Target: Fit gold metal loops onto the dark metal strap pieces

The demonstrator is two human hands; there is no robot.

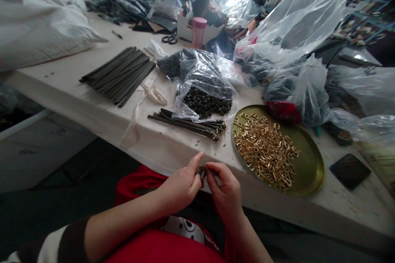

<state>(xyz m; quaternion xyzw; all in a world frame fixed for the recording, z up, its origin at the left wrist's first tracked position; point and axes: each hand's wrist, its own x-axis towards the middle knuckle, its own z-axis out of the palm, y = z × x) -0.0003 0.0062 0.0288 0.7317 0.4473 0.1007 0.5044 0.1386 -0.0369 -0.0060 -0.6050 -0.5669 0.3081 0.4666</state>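
Observation:
My left hand and my right hand meet in front of the table's front edge, above my lap. Between the fingertips is a small dark strap piece, mostly hidden, so its full shape cannot be made out. The left fingers are closed round it, while the right thumb and index finger pinch at its other side. Beyond the hands lies a small bunch of dark straps with gold buckles at their right ends. To the right, gold buckles are heaped on a round gold tray.
A larger stack of dark straps lies left. An open clear bag of small black loops stands mid-table, with a pink-lidded bottle and scissors behind. A dark phone-like slab and plastic bags are right; a white sack is left.

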